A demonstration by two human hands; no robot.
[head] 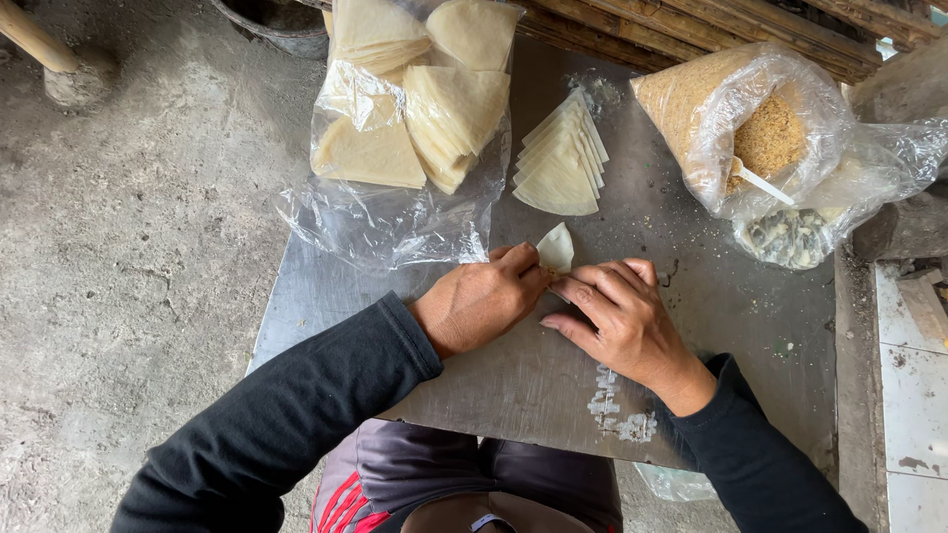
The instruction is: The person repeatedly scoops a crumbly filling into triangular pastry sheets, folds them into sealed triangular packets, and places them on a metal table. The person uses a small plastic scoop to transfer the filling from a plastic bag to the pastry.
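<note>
While both the left hand (481, 301) and right hand (617, 321) pinch a folded wrapper (556, 248) mid-tray (513, 380), bags crowd the far edge; bare metal lies near, concrete floor (128, 247) left.

On the table (553, 380), a wrapper stack (561, 163) lies far, centre; wrapper bag (415, 118) left, crumb bag (736, 123) right.

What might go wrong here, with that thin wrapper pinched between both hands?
The pastry wrapper, pinched by the left hand and right hand, looks thin and might tear. The fanned stack of wrappers lies uncovered and may dry out. The open bag of crumbly filling leans and might spill.
</note>
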